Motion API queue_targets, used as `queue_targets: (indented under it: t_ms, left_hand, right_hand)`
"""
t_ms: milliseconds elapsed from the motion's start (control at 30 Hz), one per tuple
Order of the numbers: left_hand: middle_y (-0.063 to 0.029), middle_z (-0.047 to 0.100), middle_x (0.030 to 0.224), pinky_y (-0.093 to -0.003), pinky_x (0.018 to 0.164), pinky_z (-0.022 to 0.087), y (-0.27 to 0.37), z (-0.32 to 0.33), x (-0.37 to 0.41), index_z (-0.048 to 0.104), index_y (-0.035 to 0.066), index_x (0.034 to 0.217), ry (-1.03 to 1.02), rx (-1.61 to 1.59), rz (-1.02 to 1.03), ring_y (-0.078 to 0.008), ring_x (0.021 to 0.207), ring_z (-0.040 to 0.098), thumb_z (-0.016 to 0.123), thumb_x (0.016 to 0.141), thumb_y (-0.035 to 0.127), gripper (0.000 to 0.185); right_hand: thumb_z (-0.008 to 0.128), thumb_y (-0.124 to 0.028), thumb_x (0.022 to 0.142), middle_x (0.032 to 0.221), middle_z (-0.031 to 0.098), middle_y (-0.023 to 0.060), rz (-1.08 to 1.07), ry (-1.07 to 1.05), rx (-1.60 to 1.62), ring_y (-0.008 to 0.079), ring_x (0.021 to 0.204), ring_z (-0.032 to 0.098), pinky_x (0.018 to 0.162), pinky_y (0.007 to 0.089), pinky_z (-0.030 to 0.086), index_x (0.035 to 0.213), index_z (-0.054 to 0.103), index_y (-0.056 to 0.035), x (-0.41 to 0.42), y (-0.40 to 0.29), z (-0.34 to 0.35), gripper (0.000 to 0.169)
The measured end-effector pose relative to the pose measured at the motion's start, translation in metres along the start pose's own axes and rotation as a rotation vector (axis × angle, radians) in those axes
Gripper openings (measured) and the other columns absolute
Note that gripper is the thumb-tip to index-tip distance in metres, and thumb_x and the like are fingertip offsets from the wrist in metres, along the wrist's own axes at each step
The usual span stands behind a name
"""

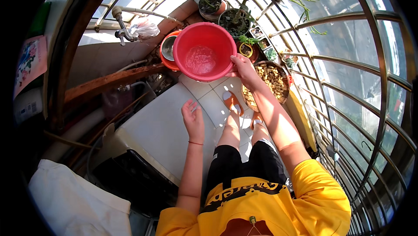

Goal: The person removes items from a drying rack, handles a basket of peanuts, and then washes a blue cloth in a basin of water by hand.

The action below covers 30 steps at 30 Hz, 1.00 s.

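A red plastic basin point(224, 41) with a little water in its bottom is held out in front of me. My right hand point(243, 69) grips its right rim, thumb over the edge. Lower and to the left, my left hand point(193, 115) is raised over a white appliance top point(163, 125), fingers loosely apart and holding nothing. Partly behind the basin, on its left, is an orange-red basin point(162, 51) with a metal bowl point(167, 48) in it.
A basket of peanuts point(271, 81) stands on the tiled floor by my feet. Potted plants point(233, 22) fill the far corner. A metal tap point(124, 33) juts from the left; barred windows point(346, 63) curve along the right. A wooden beam point(114, 81) lies left.
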<state>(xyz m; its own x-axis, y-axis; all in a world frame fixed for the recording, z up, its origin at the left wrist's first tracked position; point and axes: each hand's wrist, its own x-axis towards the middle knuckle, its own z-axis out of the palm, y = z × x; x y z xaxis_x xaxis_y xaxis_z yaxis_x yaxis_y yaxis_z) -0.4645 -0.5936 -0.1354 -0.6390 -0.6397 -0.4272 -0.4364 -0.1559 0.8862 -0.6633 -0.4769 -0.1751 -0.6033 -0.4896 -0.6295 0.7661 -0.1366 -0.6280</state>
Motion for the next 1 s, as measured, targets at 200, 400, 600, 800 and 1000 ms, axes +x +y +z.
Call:
queue_targets:
  t_ms: [200,400,600,800,1000]
  left_hand:
    - [-0.0129,0.040,0.117,-0.0267,0.085,0.040,-0.003,0.004,0.002,0.036,-0.004,0.114,-0.028,-0.017,-0.016,-0.0184,0.104,0.044,0.048,0.084,0.003,0.034]
    - [-0.0106,0.046,0.109,-0.0278,0.083,0.041,-0.002,0.010,0.000,0.040,-0.003,0.112,-0.052,0.021,-0.068,-0.0173,0.100,0.048,0.047,0.086,0.009,0.029]
    - [-0.0087,0.050,0.102,-0.0261,0.078,0.044,0.014,0.033,0.021,0.042,-0.002,0.110,-0.068,-0.093,-0.115,-0.0145,0.093,0.051,0.045,0.091,0.027,0.035]
    - [-0.0061,0.054,0.093,-0.0241,0.072,0.046,0.030,0.056,0.018,0.045,0.001,0.097,-0.203,-0.242,-0.223,-0.0101,0.080,0.054,0.049,0.089,0.026,0.026]
    - [-0.0049,0.058,0.084,-0.0236,0.066,0.047,0.021,0.106,-0.024,0.052,0.002,0.091,-0.434,-0.134,-0.223,-0.0100,0.072,0.056,0.051,0.087,0.015,0.013]
  right_hand:
    - [0.039,-0.019,0.090,0.080,0.060,0.0067,0.046,-0.093,-0.029,0.0137,0.062,0.060,0.057,0.0255,0.053,0.098,0.049,-0.0023,-0.006,0.012,0.004,0.021]
    - [0.038,-0.017,0.090,0.074,0.059,0.0081,0.032,0.020,-0.098,0.0134,0.057,0.058,0.055,0.0251,0.052,0.099,0.049,-0.0011,-0.005,0.019,-0.017,0.021]
    - [0.039,-0.019,0.090,0.073,0.059,0.0085,0.006,0.066,-0.076,0.0141,0.057,0.059,0.053,0.0234,0.051,0.096,0.049,-0.0013,-0.033,0.009,-0.034,0.021]
    - [0.039,-0.021,0.090,0.073,0.059,0.0091,0.034,0.128,-0.040,0.0149,0.060,0.060,0.054,0.0239,0.052,0.094,0.047,-0.0017,-0.095,0.007,-0.068,0.022]
    - [0.042,-0.022,0.089,0.077,0.059,0.0052,0.012,0.185,-0.023,0.0111,0.061,0.059,0.058,0.0232,0.052,0.098,0.050,-0.0033,-0.178,0.012,-0.133,0.022]
